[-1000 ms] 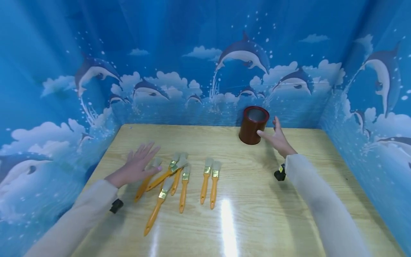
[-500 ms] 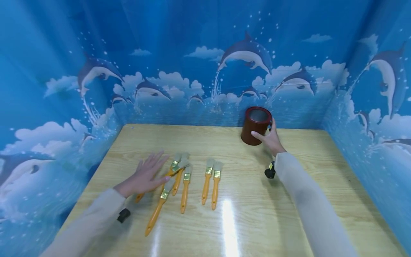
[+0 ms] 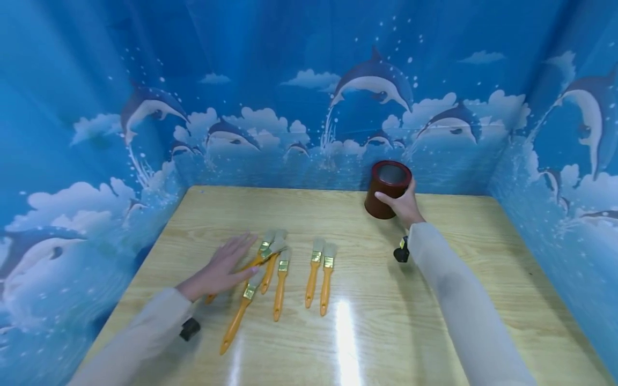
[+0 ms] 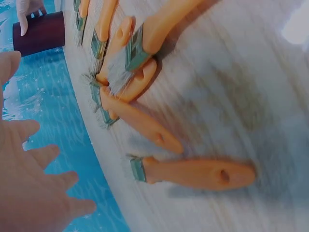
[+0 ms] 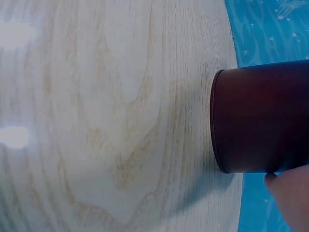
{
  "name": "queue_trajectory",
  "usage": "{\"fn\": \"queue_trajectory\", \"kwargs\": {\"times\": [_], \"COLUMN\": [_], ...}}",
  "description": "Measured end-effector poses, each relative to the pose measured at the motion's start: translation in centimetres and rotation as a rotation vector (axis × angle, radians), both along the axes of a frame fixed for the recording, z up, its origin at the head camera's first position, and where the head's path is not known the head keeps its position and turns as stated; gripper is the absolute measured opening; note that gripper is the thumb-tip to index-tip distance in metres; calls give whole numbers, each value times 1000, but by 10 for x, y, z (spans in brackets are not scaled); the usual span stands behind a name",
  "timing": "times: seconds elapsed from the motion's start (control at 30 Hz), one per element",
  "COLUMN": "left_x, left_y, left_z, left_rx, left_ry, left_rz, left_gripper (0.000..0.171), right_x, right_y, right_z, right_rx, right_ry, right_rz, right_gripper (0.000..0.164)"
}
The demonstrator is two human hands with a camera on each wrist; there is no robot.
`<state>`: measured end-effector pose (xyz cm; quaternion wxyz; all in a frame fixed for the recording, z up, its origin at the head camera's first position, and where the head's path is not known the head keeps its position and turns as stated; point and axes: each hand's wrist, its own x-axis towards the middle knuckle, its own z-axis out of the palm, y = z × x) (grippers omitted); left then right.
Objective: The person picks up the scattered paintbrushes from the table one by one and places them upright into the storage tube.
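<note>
My right hand [image 3: 406, 207] holds a dark red-brown can [image 3: 377, 209] by its side, thumb toward the front and fingers round the right. The can stands upright with its top uncovered at the back of the table; in the right wrist view, my hand [image 5: 294, 195] shows at the can's [image 5: 260, 116] lower side. My left hand [image 3: 219, 268] is spread over a group of paintbrushes with orange handles, hiding parts of several. One paintbrush [image 3: 235, 324] lies slanted in front of it, another paintbrush [image 3: 279, 289] just right. The left wrist view shows a paintbrush [image 4: 198, 173] below the spread fingers.
Apart from the group, two paintbrushes lie side by side, the left paintbrush [image 3: 311, 279] close to the right paintbrush [image 3: 326, 284]. The light wooden table [image 3: 386, 321] ends at a blue dolphin-print curtain [image 3: 289, 80] at the back and sides.
My right hand has moved left onto the can and closed round its side; it was apart from it before. My left hand has moved slightly right over the paintbrushes, still spread.
</note>
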<state>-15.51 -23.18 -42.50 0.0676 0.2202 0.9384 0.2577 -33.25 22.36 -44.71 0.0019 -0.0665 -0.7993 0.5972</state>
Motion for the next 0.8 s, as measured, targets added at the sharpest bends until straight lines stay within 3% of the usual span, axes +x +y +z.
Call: {"fn": "queue_trajectory", "kwargs": {"times": [0.37,0.63,0.8], "left_x": [2,3,4], "left_y": [3,-2,-6], "left_z": [-4,-7,-10], "left_rx": [117,140,167], "left_ry": [-102,-120,-98], "left_rz": [38,71,76], "left_gripper": [75,74,73], "right_x": [-4,-3,1], "right_y": [-6,-8,-7], "right_z": [-1,-6,-7], "right_rx": [-22,-13,8], "right_ry": [34,72,84], "right_rz": [-63,-90,-64], "right_gripper": [122,121,120]}}
